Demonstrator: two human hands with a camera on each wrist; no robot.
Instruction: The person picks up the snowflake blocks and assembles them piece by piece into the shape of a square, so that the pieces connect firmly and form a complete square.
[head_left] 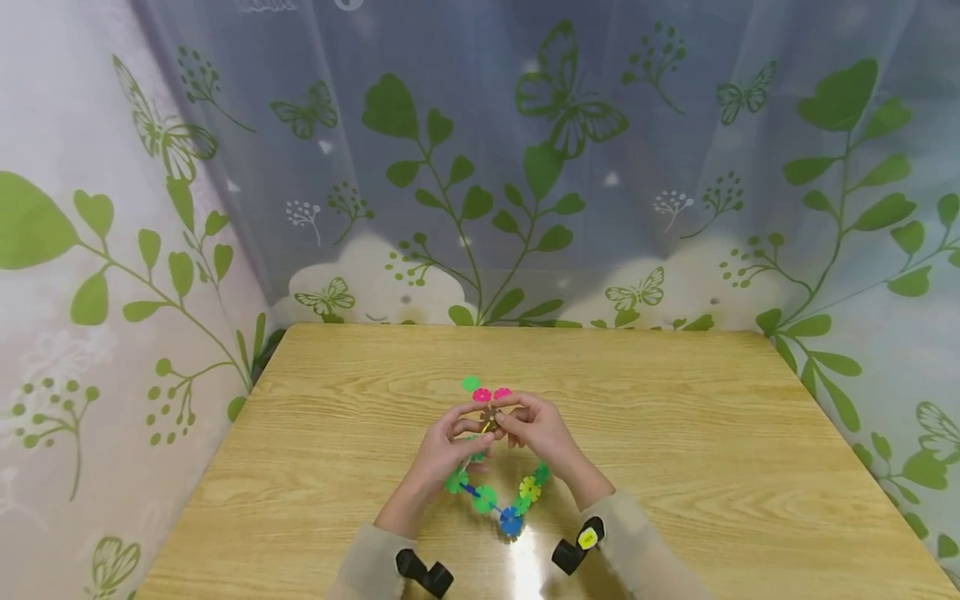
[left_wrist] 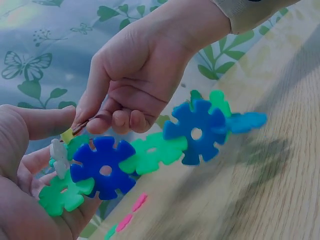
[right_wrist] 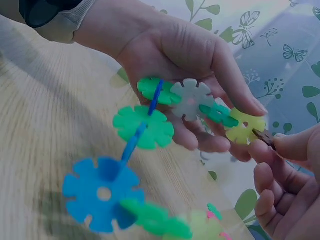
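Note:
A chain of notched plastic snowflake discs hangs below both hands, with a blue disc [head_left: 511, 522] at its lowest point in the head view. My left hand [head_left: 442, 454] pinches a yellow disc [right_wrist: 245, 126] of the chain between thumb and fingers. Slotted against its edge is a brown disc [head_left: 490, 418], which my right hand [head_left: 545, 435] pinches with thumb and forefinger. Along the left palm run a grey disc [right_wrist: 190, 99] and green discs. A dark blue disc [left_wrist: 104, 167] joins two green ones. Another yellow disc [head_left: 530, 489] sits on the chain's right side.
On the wooden table [head_left: 337, 375], just beyond the hands, lie a loose green disc [head_left: 470, 383] and two pink discs [head_left: 482, 395]. A patterned curtain [head_left: 480, 167] with leaves and butterflies hangs behind the table's far edge and at both sides.

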